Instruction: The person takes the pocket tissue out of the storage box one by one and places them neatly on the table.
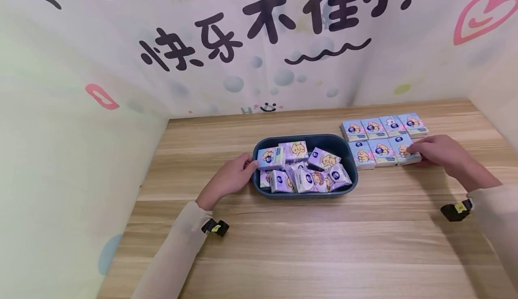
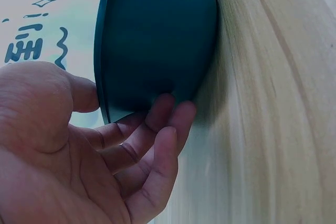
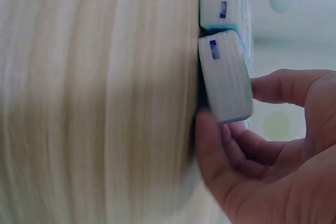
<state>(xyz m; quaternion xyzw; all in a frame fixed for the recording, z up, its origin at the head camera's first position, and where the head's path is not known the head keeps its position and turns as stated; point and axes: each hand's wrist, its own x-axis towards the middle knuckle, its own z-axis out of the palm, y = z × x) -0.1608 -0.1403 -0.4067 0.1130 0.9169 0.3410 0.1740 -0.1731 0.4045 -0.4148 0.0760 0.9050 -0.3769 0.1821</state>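
My left hand [image 1: 231, 176] holds the left end of a dark blue-green oval basin [image 1: 307, 196]. In the left wrist view its thumb is at the rim and the fingers lie against the outer wall [image 2: 152, 40]. Purple tissue packs [image 1: 281, 181] lie jumbled inside, with a blue tissue pack [image 1: 270, 157] on top at the left. On the right, my right hand [image 1: 443, 155] pinches a blue tissue pack [image 1: 400, 149] at the front row's right end. The right wrist view shows this pack [image 3: 228, 80] slightly tilted beside its neighbour [image 3: 219, 3], thumb on its top face.
A back row of blue tissue packs [image 1: 374, 129] stands behind the front row, close to the basin's right end. All sit on a wood-grain table [image 1: 307, 245]. A printed white curtain [image 1: 259, 78] rises at the table's back edge, with pale walls at the sides.
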